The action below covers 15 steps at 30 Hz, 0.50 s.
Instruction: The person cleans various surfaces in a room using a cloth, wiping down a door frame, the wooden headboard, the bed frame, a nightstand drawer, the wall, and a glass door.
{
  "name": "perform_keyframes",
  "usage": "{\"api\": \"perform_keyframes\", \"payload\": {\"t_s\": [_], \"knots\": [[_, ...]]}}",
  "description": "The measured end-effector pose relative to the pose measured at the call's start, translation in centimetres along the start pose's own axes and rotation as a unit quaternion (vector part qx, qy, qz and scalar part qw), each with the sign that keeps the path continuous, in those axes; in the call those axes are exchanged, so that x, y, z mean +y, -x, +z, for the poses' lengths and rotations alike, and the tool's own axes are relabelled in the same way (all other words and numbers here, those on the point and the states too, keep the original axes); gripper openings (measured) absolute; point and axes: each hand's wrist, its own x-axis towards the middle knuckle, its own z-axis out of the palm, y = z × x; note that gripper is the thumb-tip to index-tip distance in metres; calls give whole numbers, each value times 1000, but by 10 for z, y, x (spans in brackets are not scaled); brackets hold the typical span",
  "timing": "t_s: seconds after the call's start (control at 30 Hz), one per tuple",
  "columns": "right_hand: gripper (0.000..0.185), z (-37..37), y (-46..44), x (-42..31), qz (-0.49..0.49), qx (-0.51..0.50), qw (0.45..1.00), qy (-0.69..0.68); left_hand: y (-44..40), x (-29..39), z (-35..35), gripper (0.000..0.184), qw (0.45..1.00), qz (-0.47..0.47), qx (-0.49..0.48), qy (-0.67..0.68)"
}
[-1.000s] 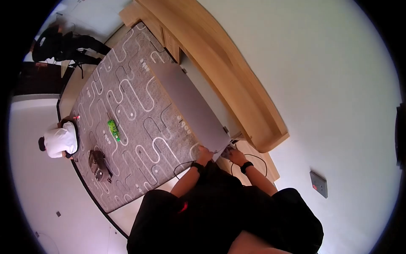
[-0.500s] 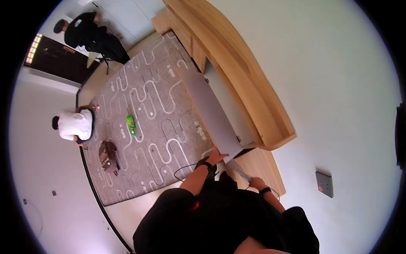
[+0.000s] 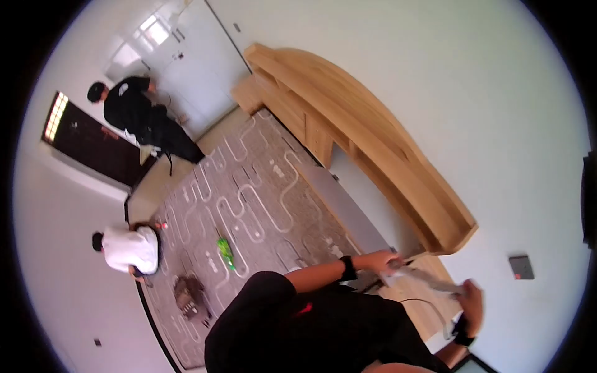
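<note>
A long, pale grey strip (image 3: 432, 280), smeared by motion, stretches between my two hands. My left hand (image 3: 380, 261) is closed around its near-cabinet end, beside the corner of the grey open cabinet door (image 3: 348, 208). At the strip's other end is my right hand (image 3: 472, 306), with fingers closed over it, above the wooden surface and near the wall. What the strip is made of cannot be made out. Both wrists wear black bands, and a thin dark cable curves near the right one.
The curved wooden headboard shelf (image 3: 373, 137) runs along the wall. A patterned grey mattress (image 3: 249, 199) carries a green item (image 3: 225, 253) and a brown bag (image 3: 189, 297). One person in white (image 3: 130, 248) sits at its edge; another in black (image 3: 146, 118) is by white cabinets. A wall socket (image 3: 521, 267) is at right.
My left hand has left the cabinet door's edge and come onto the strip. My right hand and the strip have moved right, and the view has turned.
</note>
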Motion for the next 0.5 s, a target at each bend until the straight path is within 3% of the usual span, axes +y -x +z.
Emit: {"api": "perform_keyframes", "payload": {"t_s": [0.07,0.13,0.17,0.23,0.27,0.33,0.37,0.4,0.43,0.47,0.5], "knots": [[21,-12,-10,-56,14,68,997,-29,-1,32,-54,39,982,126,128,-50],[21,-2,-17,-81,5,109,994,25,8,74,-108,31,955,173,185,-155],[21,13,-20,-88,-22,121,992,39,14,75,-129,31,955,190,163,-159],[20,60,-16,-71,-85,152,978,116,24,69,-151,28,868,251,304,-303],[19,95,-17,-50,-126,167,962,173,32,50,-156,27,859,235,307,-335],[22,182,-15,-8,-45,57,985,158,54,3,-167,22,834,181,323,-408],[22,218,-13,-17,-15,-13,999,44,65,-34,-170,20,862,116,282,-404],[23,248,-2,-14,-112,-94,983,110,81,-60,-161,20,866,64,255,-426],[30,286,10,4,-184,-115,974,67,95,-84,-149,21,865,7,222,-450],[38,295,17,-3,-128,-264,952,85,102,-111,-133,21,869,4,216,-444],[48,301,22,-5,-140,-359,919,84,116,-138,-117,20,859,-16,197,-471]]}}
